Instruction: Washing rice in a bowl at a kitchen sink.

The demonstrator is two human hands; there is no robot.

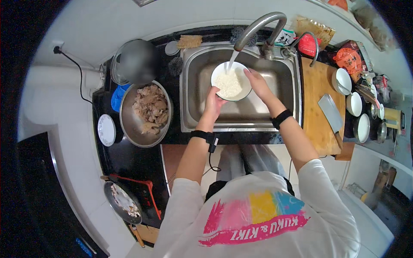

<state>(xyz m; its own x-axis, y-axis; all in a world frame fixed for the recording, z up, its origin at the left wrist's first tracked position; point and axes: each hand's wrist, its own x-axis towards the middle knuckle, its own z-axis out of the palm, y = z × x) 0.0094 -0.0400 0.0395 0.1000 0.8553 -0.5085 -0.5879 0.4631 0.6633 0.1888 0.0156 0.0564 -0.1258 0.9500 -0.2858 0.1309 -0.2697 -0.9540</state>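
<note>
Both my hands hold a white bowl (239, 83) over a stainless steel sink (206, 113). White grains that look like rice (228, 84) lie in the bowl. My left hand (214, 100) grips its lower left rim, thumb on top and fingers beneath. On the right rim rests the thumb of my right hand (257, 82), whose other fingers are largely hidden. Water (231, 61) runs from the curved metal faucet (263, 21) into the bowl.
Left of the sink stands a steel basin (130, 127) of meat pieces (151, 109). To the right, a cleaver (330, 111) lies on a wooden cutting board (314, 129), beside several bowls (363, 128). A frying pan (122, 201) with food sits at the lower left.
</note>
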